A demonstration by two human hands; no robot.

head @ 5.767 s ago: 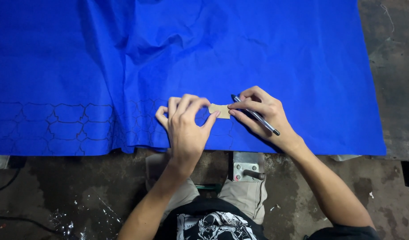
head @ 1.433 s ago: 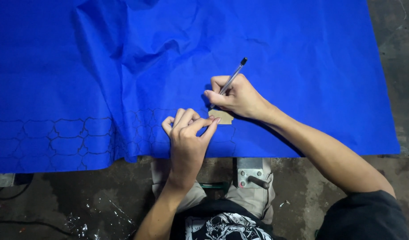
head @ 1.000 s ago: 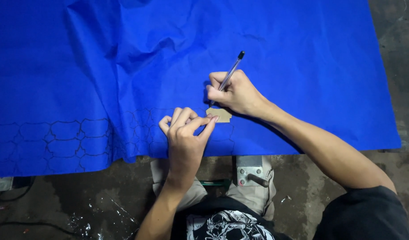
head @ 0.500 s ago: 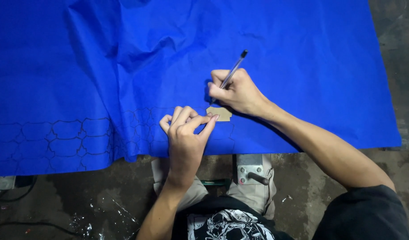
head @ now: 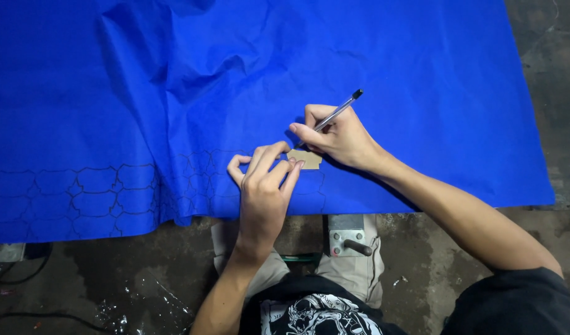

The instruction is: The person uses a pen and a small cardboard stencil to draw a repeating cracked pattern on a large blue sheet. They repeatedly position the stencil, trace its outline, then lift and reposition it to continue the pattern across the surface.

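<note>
Tracing around a small tan cardboard template (head: 305,159) on a wide sheet of bright blue fabric (head: 384,68), seen from above our own hands.

Our left hand (head: 263,189) presses its fingertips (head: 295,165) flat on the template, pinning it near the fabric's front edge, just right of rows of dark outlined shapes (head: 92,192). Our right hand (head: 335,136) pinches a slim clear ballpoint pen (head: 334,114) in a closed writing grip, its tip at the template's upper edge. We judge that the template could slip if the pinning pressure eases, or the creased cloth could bunch under the pen, leaving a crooked outline. A small metal bracket (head: 347,236) sits below the fabric edge.
</note>
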